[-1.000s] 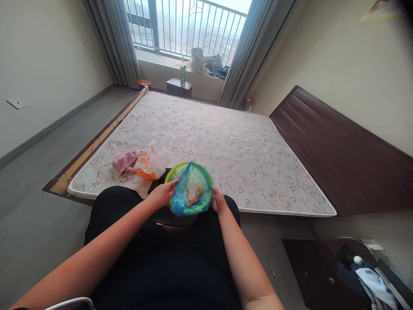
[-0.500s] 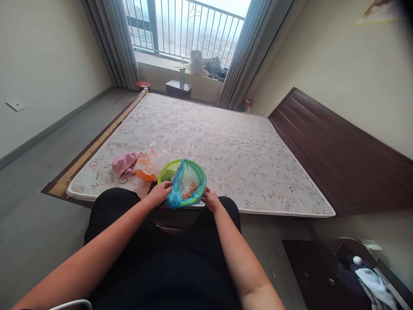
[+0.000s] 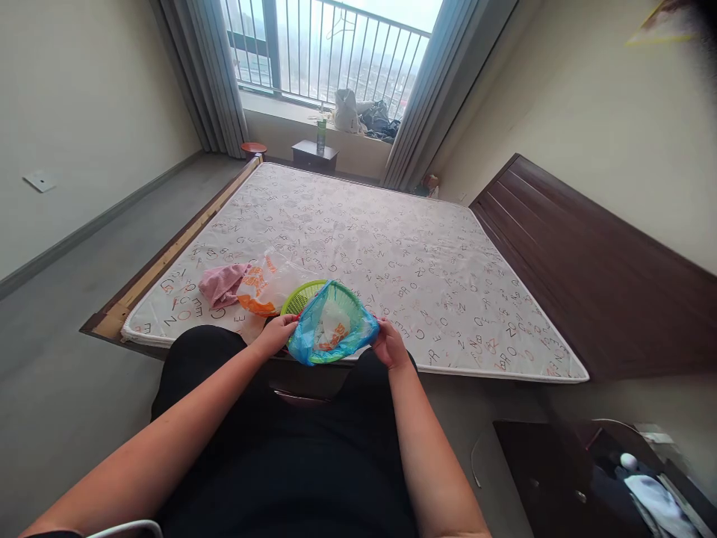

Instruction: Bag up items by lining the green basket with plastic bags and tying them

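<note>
A green plastic basket (image 3: 295, 297) sits between my knees at the mattress edge, partly covered by a thin blue plastic bag (image 3: 358, 335). My left hand (image 3: 278, 333) pinches the bag's left edge. On the other side, my right hand (image 3: 390, 345) grips its right edge, stretched out past the basket's rim. Inside the basket lies crumpled white plastic with orange print (image 3: 334, 329). Just left of the basket, a clear plastic bag with orange print (image 3: 263, 288) rests on the mattress beside a pink cloth (image 3: 222, 285).
The letter-printed mattress (image 3: 381, 232) fills the middle, with a dark wooden headboard (image 3: 582, 261) to the right. A dark cabinet (image 3: 538, 471) stands at lower right. Beyond the bed are a small nightstand (image 3: 314, 155) with a green bottle on it and a red stool (image 3: 254, 148).
My right hand has moved up and outward, now pulling the blue bag's edge to the right off the rim. The bag is spread wider. My left hand stays on its edge.
</note>
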Demonstrator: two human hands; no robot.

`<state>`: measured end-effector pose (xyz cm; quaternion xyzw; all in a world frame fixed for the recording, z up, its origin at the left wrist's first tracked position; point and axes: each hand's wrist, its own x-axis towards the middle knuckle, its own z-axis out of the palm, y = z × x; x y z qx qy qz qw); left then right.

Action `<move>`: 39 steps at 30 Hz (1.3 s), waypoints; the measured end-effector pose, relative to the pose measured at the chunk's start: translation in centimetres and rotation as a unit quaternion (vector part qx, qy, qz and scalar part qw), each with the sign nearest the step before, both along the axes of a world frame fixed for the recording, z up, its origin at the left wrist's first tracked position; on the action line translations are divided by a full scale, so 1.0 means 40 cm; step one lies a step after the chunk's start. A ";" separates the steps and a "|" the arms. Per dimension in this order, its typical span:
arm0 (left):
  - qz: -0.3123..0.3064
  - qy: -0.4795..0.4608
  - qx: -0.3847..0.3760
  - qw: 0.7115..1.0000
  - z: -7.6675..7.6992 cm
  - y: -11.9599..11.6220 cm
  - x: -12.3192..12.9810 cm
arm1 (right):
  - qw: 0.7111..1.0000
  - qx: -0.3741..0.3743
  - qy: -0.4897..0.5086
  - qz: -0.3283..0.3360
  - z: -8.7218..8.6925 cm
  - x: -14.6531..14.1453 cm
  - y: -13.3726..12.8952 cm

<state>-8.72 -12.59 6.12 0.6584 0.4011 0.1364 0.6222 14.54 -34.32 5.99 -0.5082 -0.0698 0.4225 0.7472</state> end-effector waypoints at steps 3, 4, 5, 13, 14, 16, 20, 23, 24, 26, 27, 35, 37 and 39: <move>0.041 -0.028 -0.009 0.999 0.024 -0.012 0.019 | 0.999 -0.022 -0.028 0.006 0.035 -0.008 0.010; 0.045 -0.034 -0.008 0.998 0.036 -0.015 0.026 | 0.999 -0.035 -0.034 0.008 0.044 -0.009 0.017; 0.040 -0.038 -0.001 0.998 0.051 -0.018 0.033 | 0.997 -0.060 -0.045 0.012 0.052 -0.009 0.024; 0.094 -0.074 0.230 0.966 0.162 0.029 0.062 | 0.968 -0.221 -0.116 0.013 0.087 0.028 0.049; 0.097 -0.069 0.220 0.968 0.166 0.039 0.063 | 0.968 -0.220 -0.119 0.004 0.090 0.031 0.048; 0.091 -0.058 0.186 0.977 0.168 0.052 0.065 | 0.971 -0.207 -0.119 -0.018 0.097 0.030 0.047; 0.064 -0.070 0.170 0.981 0.160 0.030 0.070 | 0.981 -0.154 -0.101 -0.062 0.124 0.013 0.059; 0.089 -0.116 0.172 0.974 0.142 -0.012 0.083 | 0.988 -0.092 -0.103 -0.066 0.152 0.004 0.071; 0.103 -0.133 0.163 0.972 0.134 -0.025 0.090 | 0.990 -0.074 -0.107 -0.055 0.161 0.004 0.074; 0.123 -0.159 0.134 0.970 0.118 -0.044 0.104 | 0.992 -0.052 -0.110 -0.022 0.180 0.006 0.076; 0.130 -0.171 0.115 0.970 0.112 -0.048 0.112 | 0.993 -0.047 -0.108 -0.010 0.190 0.009 0.076; 0.120 -0.157 -0.066 0.978 0.166 0.016 0.111 | 0.988 -0.025 -0.100 -0.116 0.291 0.051 0.015; 0.050 -0.087 -0.088 0.991 0.195 0.044 0.090 | 0.984 -0.039 -0.125 -0.124 0.324 0.074 -0.020; 0.000 -0.045 -0.092 0.995 0.228 0.066 0.069 | 0.981 -0.064 -0.147 -0.111 0.359 0.097 -0.058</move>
